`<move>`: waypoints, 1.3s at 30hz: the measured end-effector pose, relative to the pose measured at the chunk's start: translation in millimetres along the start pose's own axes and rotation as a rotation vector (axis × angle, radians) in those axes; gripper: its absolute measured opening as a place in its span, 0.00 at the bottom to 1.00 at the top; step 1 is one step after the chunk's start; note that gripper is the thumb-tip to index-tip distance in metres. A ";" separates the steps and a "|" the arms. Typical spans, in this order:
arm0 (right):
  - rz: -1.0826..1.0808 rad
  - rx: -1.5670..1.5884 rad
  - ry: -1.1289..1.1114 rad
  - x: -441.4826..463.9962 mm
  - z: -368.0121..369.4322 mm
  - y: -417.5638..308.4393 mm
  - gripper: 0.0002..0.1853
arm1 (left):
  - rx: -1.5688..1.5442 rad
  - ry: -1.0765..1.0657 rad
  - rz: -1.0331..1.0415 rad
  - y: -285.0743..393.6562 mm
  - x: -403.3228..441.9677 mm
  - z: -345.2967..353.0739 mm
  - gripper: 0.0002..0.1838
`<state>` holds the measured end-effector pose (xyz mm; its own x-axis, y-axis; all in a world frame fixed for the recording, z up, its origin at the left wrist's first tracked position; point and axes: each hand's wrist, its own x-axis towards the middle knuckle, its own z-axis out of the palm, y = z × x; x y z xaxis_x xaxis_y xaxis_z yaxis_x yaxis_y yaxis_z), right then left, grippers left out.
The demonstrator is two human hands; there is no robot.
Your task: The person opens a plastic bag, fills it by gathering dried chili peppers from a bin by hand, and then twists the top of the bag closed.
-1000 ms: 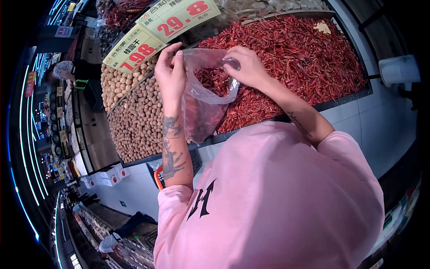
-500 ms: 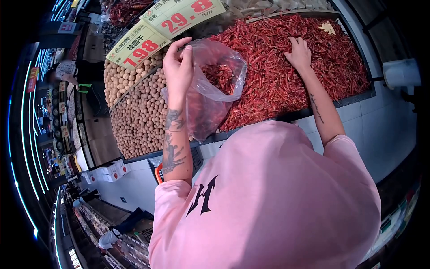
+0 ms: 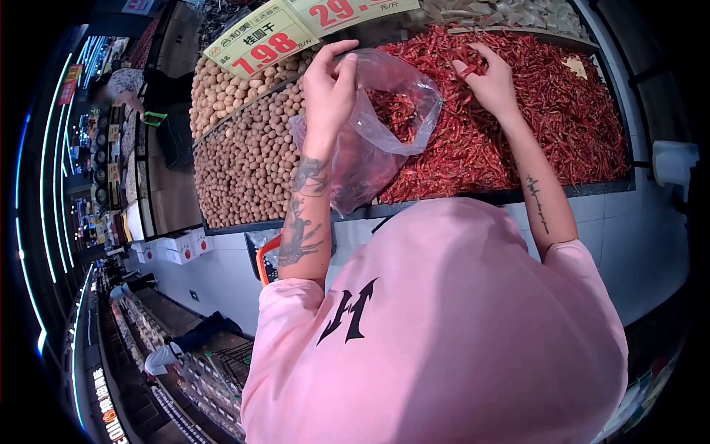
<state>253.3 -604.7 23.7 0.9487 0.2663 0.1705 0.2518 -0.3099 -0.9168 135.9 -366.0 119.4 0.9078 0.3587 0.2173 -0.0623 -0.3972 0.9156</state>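
My left hand (image 3: 330, 89) is closed on the rim of a clear plastic bag (image 3: 361, 166), with thumb and index finger toward the price signs. The bag's mouth gapes to the right, and dried red chilies (image 3: 396, 111) show inside it. Over the wide bed of dried chilies (image 3: 555, 133), my right hand (image 3: 489, 80) pinches a few dried chilies (image 3: 467, 62) between thumb and fingers. That hand is to the right of the bag's mouth, apart from it.
Round brown dried longans (image 3: 248, 159) fill the bin at left, beside a paler heap (image 3: 233, 92). Price signs (image 3: 262, 44) stand along the back. A pale scrap (image 3: 575, 68) lies on the chilies. An orange handle (image 3: 265, 259) shows below my left forearm. Another person (image 3: 126, 85) is at far left.
My right hand has risen from the chili bed and moved left toward the bag, now with chilies in its fingers. My left hand still holds the bag. The view has shifted slightly.
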 end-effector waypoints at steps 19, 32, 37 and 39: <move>-0.519 -0.119 -0.572 -52.9 66.1 -26.4 0.20 | -0.025 0.156 -0.032 0.7 -21.6 -47.9 0.11; -0.196 -0.548 0.063 -45.3 29.7 56.7 0.32 | -0.018 0.175 -0.075 2.3 -32.4 -53.0 0.11; 0.058 -0.811 -0.008 -31.4 33.5 88.8 0.50 | -0.041 0.143 -0.048 -1.0 -23.8 -45.1 0.11; 0.070 -0.757 -0.084 -38.0 46.3 79.2 0.46 | -0.050 0.123 -0.039 -0.8 -24.7 -42.1 0.11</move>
<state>228.3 -597.1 -72.1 0.9571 0.2823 0.0656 0.2830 -0.8616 -0.4214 96.1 -338.9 127.5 0.8522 0.4752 0.2188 -0.0518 -0.3395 0.9392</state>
